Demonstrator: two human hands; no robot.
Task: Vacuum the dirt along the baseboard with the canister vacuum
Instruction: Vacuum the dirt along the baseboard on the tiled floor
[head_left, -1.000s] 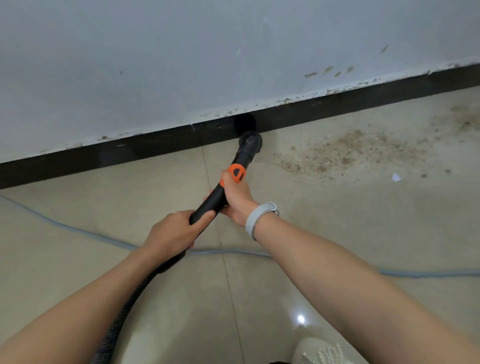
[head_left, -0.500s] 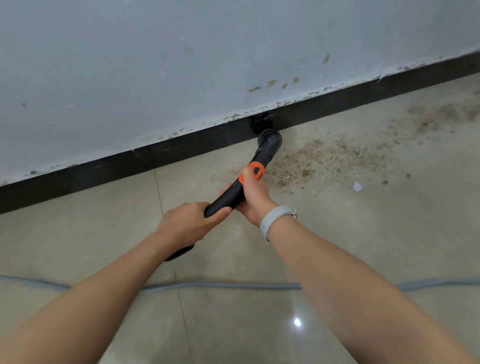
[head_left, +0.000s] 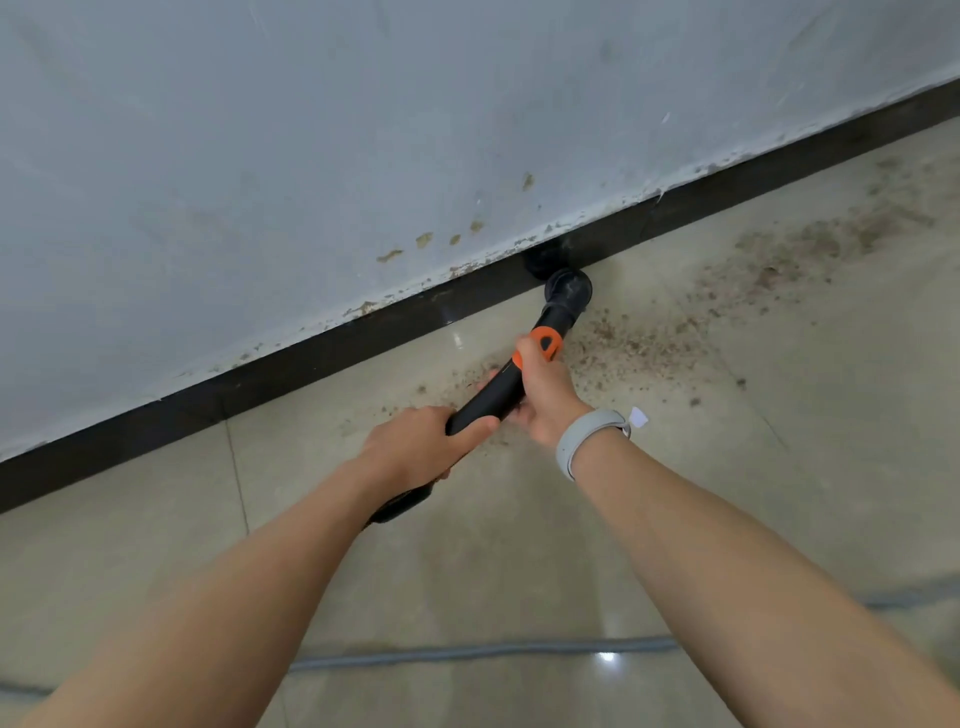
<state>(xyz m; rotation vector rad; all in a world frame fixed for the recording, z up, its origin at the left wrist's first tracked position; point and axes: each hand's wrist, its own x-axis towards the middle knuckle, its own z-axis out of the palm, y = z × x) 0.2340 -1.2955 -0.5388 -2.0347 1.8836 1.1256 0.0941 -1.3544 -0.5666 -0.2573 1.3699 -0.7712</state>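
Observation:
A black vacuum wand (head_left: 491, 397) with an orange collar (head_left: 546, 343) points up and to the right at the black baseboard (head_left: 291, 369). Its round nozzle (head_left: 568, 288) sits on the tiled floor right against the baseboard. My left hand (head_left: 415, 447) grips the lower part of the wand. My right hand (head_left: 545, 392), with a grey wristband, grips the wand just below the orange collar. Brown dirt (head_left: 639, 343) is scattered over the floor to the right of the nozzle, and more dirt (head_left: 831, 244) lies further right along the baseboard. The canister is out of view.
A grey cord (head_left: 483, 649) lies across the floor near me, under my arms. A small white scrap (head_left: 638, 417) lies on the tiles beside my right wrist. The pale wall (head_left: 363, 130) above the baseboard has chipped paint and brown spots.
The nozzle has slid to the right along the baseboard and now touches the near edge of the dirt patch. My view has shifted right with it. Both hands keep their grip.

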